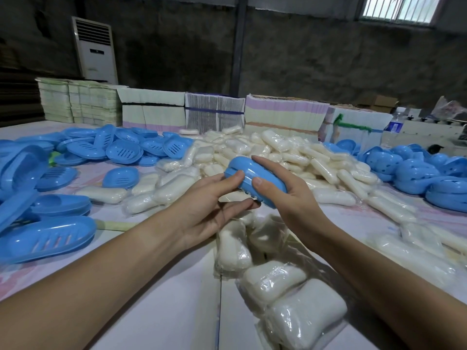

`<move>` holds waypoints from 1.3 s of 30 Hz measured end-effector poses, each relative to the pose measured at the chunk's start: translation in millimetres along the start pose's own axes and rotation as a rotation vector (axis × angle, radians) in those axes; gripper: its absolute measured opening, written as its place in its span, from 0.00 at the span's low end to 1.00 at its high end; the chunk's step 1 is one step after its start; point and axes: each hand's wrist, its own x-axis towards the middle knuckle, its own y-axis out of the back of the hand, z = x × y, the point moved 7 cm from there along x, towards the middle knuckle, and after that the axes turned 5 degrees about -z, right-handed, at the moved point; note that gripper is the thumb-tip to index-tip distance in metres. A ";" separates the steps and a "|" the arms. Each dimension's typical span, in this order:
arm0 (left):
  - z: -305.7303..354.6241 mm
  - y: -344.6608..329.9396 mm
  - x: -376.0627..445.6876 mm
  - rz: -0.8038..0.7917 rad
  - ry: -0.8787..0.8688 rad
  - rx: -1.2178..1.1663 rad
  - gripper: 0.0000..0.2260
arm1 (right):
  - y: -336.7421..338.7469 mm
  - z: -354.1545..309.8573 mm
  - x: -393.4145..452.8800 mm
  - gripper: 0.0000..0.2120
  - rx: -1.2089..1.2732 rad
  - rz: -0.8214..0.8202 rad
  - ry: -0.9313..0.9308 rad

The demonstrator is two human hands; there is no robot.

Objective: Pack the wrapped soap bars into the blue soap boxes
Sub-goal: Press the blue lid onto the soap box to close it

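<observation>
1. Nearest: wrapped soap bars in clear film lie in a loose heap on the pale surface, between the two forearms.
2. Left edge: open blue box halves with slotted bottoms, stacked and scattered.
3. Centre, above the surface: a closed blue box held between both hands, lid and base meeting at a visible seam.
4. Right hand cups the box from below and behind; its fingers curl round the far side and the thumb presses on the top.
5. Left hand has its fingers nearly straight and slightly apart; the thumb tip touches the box's near end at the seam, the other fingers reach under it.
6. Judged step: pressing the two halves shut on a bar. Whether a bar is inside cannot be seen.
7. To do it well: keep the right-hand grip steady, squeeze evenly along the seam rather than at one end, and check that no film is pinched in the join before letting go.
8. Beyond the hands: a large mound of bars mid-surface.
9. Right: a pile of blue boxes, seemingly closed; the finished one likely goes there.
10. Far edge: bundled flat cartons; a water bottle; a standing air conditioner by the wall.
</observation>
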 end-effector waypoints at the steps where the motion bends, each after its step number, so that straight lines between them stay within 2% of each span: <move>1: 0.3 0.2 -0.5 -0.003 0.004 0.013 0.21 | -0.3 0.3 0.2 0.19 0.003 -0.013 -0.005; 9: -0.3 1.2 -2.0 -0.012 0.052 0.086 0.19 | 0.2 -0.3 0.3 0.16 -0.019 -0.036 -0.030; 17: -4.1 2.3 -2.7 -0.011 0.059 0.098 0.22 | 1.5 -0.8 1.2 0.15 -0.047 -0.093 -0.060; 22: -0.9 2.4 -1.5 0.009 0.022 0.146 0.22 | 0.0 -0.2 0.3 0.14 0.028 -0.052 -0.048; 25: 1.6 3.9 0.9 0.065 -0.006 0.049 0.20 | 1.8 2.3 1.0 0.15 0.094 -0.003 -0.059; 28: 0.3 4.6 1.5 0.087 -0.008 -0.026 0.18 | 0.3 1.1 0.4 0.18 0.063 -0.024 -0.041; 39: -2.2 8.2 -0.5 0.125 -0.024 -0.014 0.17 | -2.5 -2.6 0.9 0.16 0.019 -0.101 -0.046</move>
